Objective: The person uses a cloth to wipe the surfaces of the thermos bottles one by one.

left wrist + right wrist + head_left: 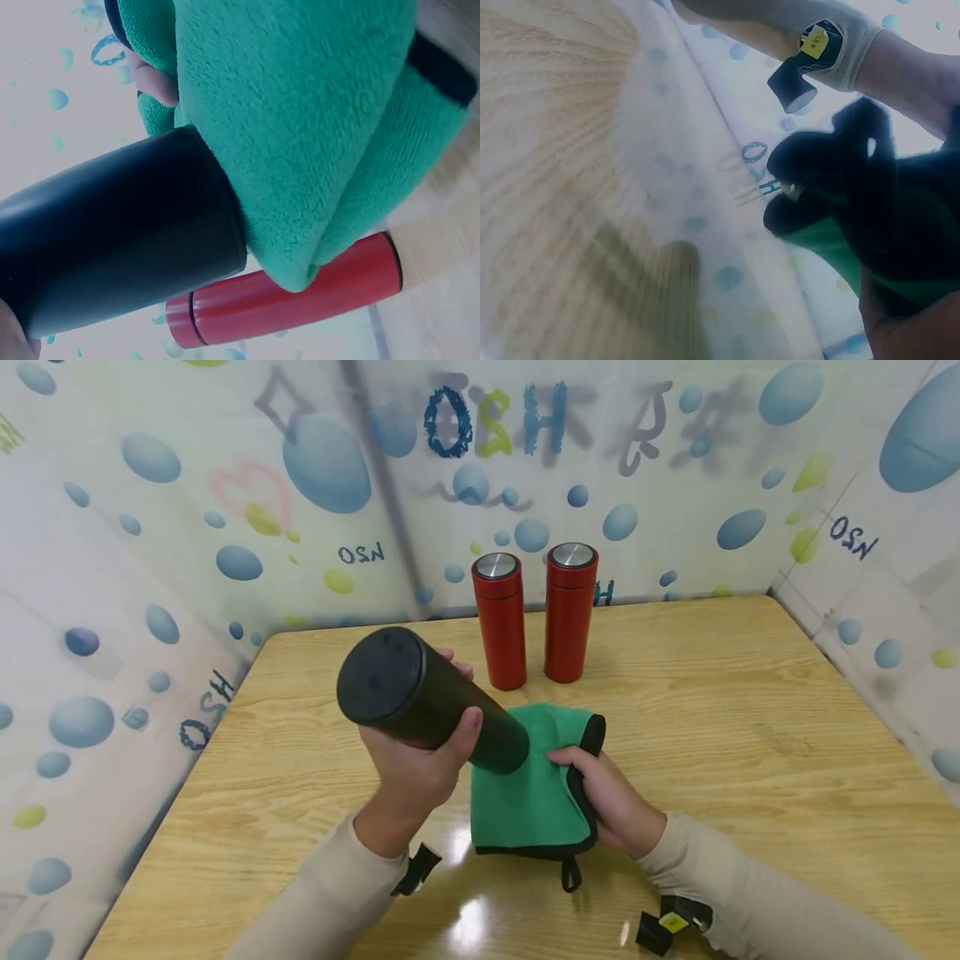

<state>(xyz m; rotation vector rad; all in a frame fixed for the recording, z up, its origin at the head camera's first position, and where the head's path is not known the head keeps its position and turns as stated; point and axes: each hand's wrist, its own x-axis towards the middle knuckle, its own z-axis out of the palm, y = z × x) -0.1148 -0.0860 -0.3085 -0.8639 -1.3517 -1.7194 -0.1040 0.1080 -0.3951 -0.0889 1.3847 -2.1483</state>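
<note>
My left hand grips a black thermos flask around its side, fingers behind and thumb across the front. The flask is tilted, one round end up toward the head camera and the lower end against a green towel with black edging and a small hanging loop. My right hand holds the towel by its right side, thumb on top and the other fingers hidden beneath the cloth. From the left wrist, the flask's end meets the folded fleecy towel. The right wrist view shows the towel's dark edge.
Two red thermos flasks with silver-topped lids stand upright at the back of the wooden table. Behind them hangs a white backdrop with blue and yellow-green spots, which also closes off both sides.
</note>
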